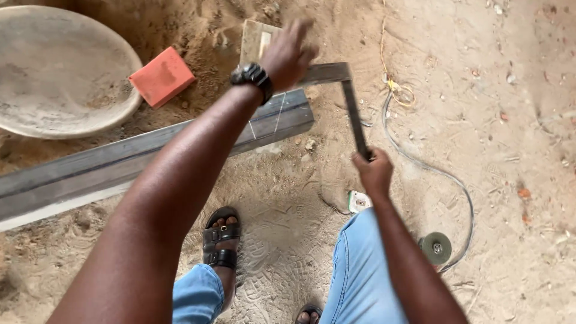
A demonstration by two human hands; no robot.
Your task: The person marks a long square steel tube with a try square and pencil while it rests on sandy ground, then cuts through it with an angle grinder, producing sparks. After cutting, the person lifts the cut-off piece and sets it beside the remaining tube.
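Steel square (351,99): right hand (373,172) fingers clamped round its long blade, left hand (288,54) fingers spread loosely on its short arm

Both arms bare, no sleeves. Black wristwatch (252,76) with a round dark face and black strap on the left wrist. Light blue denim trousers (365,270) on both legs. Black open-toe sandals (221,238) with double straps and metal buckles; toes showing.

sandy floor (510,120) bears a steel beam (90,168), red brick (162,76), basin (54,72), cable (444,180).
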